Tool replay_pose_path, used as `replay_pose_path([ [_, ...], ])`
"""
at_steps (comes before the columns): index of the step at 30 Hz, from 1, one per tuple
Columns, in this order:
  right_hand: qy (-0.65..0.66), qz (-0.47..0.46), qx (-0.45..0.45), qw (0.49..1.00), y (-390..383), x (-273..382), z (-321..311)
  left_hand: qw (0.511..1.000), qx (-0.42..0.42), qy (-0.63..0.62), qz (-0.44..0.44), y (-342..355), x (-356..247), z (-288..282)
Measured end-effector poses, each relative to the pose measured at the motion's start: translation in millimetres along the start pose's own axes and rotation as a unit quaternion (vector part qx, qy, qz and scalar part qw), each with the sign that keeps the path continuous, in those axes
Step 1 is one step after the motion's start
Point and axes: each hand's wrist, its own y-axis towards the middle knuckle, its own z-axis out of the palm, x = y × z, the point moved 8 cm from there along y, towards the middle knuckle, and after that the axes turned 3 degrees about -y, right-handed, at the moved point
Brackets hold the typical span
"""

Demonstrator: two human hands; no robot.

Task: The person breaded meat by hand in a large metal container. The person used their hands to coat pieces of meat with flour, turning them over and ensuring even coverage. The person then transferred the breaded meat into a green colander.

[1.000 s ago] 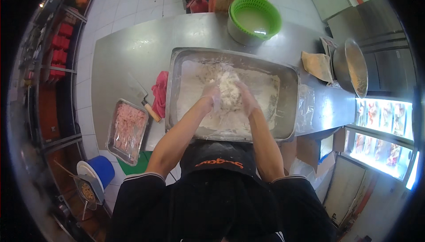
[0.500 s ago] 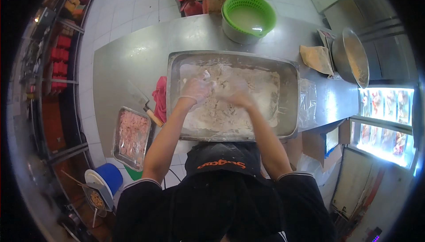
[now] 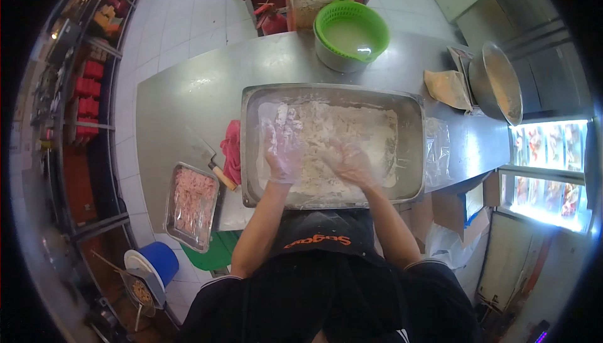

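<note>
A large rectangular metal pan (image 3: 414,148) holds a wide layer of white flour (image 3: 377,136) with clumpy, coated bits through the middle. Both my hands wear clear, flour-dusted gloves. In the left part of the pan, my left hand (image 3: 284,159) lies over the flour with its fingers stretched toward the far side. A whitish, floured piece (image 3: 282,114) shows just beyond those fingers; its kind is unclear. My right hand (image 3: 347,162) is at the pan's middle, its fingers apart and pointing inward and away over the clumpy flour. The hands are apart from each other.
Left of the pan lie a pink cloth (image 3: 232,153), a wooden-handled scraper (image 3: 222,176) and a tray of pale pink meat (image 3: 193,200). Beyond stands a green colander (image 3: 322,27) in a pot. At right are a paper bag (image 3: 447,88), metal bowl (image 3: 496,82) and clear plastic bag (image 3: 438,148).
My left hand has opened out flat and moved nearer to me. The right hand has also come nearer, its fingers spreading. The head view has shifted slightly.
</note>
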Motion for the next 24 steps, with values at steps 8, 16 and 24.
replay_pose_path([
  [8, 0.452, -0.024, 0.128, 0.882, -29, 42, 43, 0.988, 0.126, -0.015, 0.087, -3, -4, 34],
  [16, 0.575, 0.063, 0.028, 0.815, -26, 0, 20, 0.990, 0.104, 0.081, 0.047, 0, -27, 25],
  [24, 0.849, 0.047, -0.190, 0.491, -29, -12, -37, 0.763, 0.263, 0.536, -0.248, -83, 61, 79],
])
